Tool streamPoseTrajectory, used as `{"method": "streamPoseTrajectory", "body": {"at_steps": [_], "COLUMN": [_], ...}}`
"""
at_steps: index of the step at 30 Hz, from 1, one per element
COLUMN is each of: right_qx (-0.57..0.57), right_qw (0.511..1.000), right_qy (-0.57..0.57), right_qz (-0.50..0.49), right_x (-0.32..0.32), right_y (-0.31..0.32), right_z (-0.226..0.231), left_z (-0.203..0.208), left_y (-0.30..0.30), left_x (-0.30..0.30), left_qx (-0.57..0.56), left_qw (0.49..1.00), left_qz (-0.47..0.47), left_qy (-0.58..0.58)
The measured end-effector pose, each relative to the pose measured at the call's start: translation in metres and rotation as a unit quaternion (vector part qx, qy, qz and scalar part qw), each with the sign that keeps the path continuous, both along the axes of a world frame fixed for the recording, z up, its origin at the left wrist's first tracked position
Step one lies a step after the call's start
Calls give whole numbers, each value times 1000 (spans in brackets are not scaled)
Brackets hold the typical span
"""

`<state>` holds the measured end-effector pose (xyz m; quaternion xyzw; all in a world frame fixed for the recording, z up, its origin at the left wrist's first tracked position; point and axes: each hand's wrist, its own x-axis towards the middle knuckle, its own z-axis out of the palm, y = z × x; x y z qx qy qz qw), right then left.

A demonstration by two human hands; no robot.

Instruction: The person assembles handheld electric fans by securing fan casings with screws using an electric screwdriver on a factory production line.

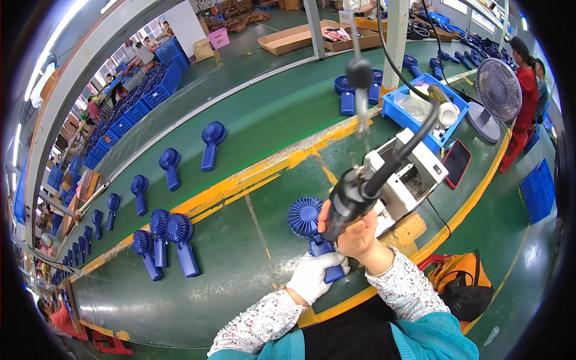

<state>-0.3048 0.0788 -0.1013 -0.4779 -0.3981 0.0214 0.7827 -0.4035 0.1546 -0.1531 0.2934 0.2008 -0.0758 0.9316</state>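
Note:
My left hand (313,277), in a white glove, wraps round the handle of a blue handheld fan (305,216) on the green bench near its front edge. The fan's round head points away from me. My bare right hand (355,233) grips a black electric screwdriver (347,199) over the fan's neck; the tool's working tip is hidden. From its upper end, a thick black cable (420,135) curves up and away. Just beyond my right hand stands a white box-shaped machine (414,174) with small metal parts in its opening.
Three blue fans (179,228) lie left on the bench. More (213,135) lie along the green conveyor (264,102) beyond the yellow-taped edge. To the right are a blue crate (393,117) with tape rolls, a red-edged phone (457,162) and a desk fan (499,90). A blurred tool (360,75) hangs overhead.

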Motion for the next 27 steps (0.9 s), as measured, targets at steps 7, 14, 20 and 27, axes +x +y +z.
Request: {"method": "streamPoseTrajectory", "body": {"at_steps": [7,14,20,27], "right_qx": [5,83,87,28], "right_qw": [934,990,996,997], "right_qy": [-183,-12,-8,-44], "right_qz": [-306,-115,-30,-48], "right_x": [31,3,-9,-4], "right_y": [-15,6,17,22], "right_z": [29,28,8,-13], "left_z": [0,-7,-23,-35], "left_y": [1,-7,-9,-1], "left_x": [0,2,-2,-6], "left_qx": [-284,-233,-113,414], "left_qw": [959,972,993,885], "left_qz": [4,1,-21,-76], "left_qy": [-9,9,10,-202]}}
